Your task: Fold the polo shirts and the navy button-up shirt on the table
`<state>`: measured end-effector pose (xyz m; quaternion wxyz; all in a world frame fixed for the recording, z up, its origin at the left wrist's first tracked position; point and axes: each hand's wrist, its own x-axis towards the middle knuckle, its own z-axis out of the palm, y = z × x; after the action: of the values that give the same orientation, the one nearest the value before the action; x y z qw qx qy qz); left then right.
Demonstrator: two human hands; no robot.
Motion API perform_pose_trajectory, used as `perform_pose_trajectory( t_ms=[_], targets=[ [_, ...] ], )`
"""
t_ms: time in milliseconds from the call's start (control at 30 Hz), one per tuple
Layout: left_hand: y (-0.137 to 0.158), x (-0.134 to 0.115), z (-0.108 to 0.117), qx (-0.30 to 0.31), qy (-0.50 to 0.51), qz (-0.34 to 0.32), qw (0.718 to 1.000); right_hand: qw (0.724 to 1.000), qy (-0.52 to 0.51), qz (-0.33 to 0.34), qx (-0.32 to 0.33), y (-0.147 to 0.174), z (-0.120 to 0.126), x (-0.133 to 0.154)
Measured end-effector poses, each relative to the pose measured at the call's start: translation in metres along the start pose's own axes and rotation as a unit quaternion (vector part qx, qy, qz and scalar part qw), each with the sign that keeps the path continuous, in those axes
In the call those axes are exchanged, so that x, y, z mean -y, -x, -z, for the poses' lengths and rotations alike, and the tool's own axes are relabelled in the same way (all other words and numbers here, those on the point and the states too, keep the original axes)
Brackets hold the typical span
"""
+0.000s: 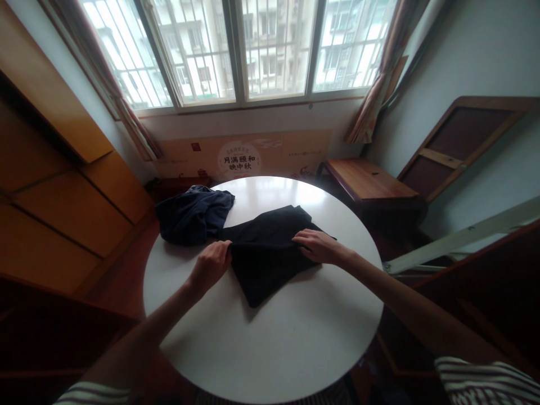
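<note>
A black garment point(270, 270), perhaps shorts or trousers, lies partly folded on the round white table point(270, 354). One corner of it points toward me. My left hand point(213, 261) is closed on its left edge, with the cloth pinched between thumb and fingers. On the right part of the garment rests my right hand point(318, 245), its fingers bent and gripping the fabric; the fingertips are partly hidden. A crumpled dark blue garment point(192, 216) lies at the table's far left, close to the black one.
Beyond the table stands a long printed cardboard panel point(295, 149) below the barred windows. A low wooden table point(371, 177) is at the back right, near a wooden framed panel point(455, 146) leaning on the wall. Orange-brown cabinets point(54, 225) line the left side.
</note>
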<state>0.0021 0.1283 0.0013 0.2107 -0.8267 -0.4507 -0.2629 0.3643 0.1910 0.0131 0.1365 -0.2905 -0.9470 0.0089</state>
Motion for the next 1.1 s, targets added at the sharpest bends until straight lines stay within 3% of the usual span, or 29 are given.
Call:
perform_pose_trajectory(
  t_ms=[200, 367, 500, 600, 733, 867, 967, 1033, 1100],
  targets=[
    [-0.006, 0.005, 0.007, 0.001, 0.008, -0.016, 1.0, 0.999, -0.018, -0.012, 0.028, 0.007, 0.006, 0.0],
    [0.017, 0.014, 0.013, 0.088, 0.07, -0.097, 0.989, 0.999, -0.004, -0.025, 0.033, 0.012, 0.0, 0.002],
    [0.04, 0.014, 0.013, 0.125, 0.095, -0.069, 0.985, 0.999, -0.004, -0.05, 0.017, 0.012, -0.004, -0.002],
    [0.049, 0.01, 0.009, 0.118, 0.095, -0.051, 0.987, 0.997, -0.025, -0.074, -0.017, 0.008, -0.003, -0.006],
    [0.035, 0.003, 0.011, 0.051, 0.066, -0.048, 0.995, 0.989, -0.084, -0.094, -0.078, -0.005, 0.011, -0.015],
    [0.007, -0.014, 0.026, -0.005, 0.062, -0.055, 0.997, 0.967, -0.113, -0.13, -0.185, -0.009, 0.035, -0.03],
    [-0.002, -0.04, 0.033, -0.001, 0.073, -0.12, 0.99, 0.951, -0.111, -0.145, -0.247, 0.001, 0.045, -0.04],
    [0.001, -0.058, 0.032, 0.011, 0.079, -0.175, 0.981, 0.956, -0.11, -0.149, -0.229, 0.014, 0.042, -0.046],
    [0.008, -0.07, 0.028, 0.025, 0.084, -0.213, 0.973, 0.967, -0.111, -0.159, -0.167, 0.028, 0.032, -0.052]
  ],
)
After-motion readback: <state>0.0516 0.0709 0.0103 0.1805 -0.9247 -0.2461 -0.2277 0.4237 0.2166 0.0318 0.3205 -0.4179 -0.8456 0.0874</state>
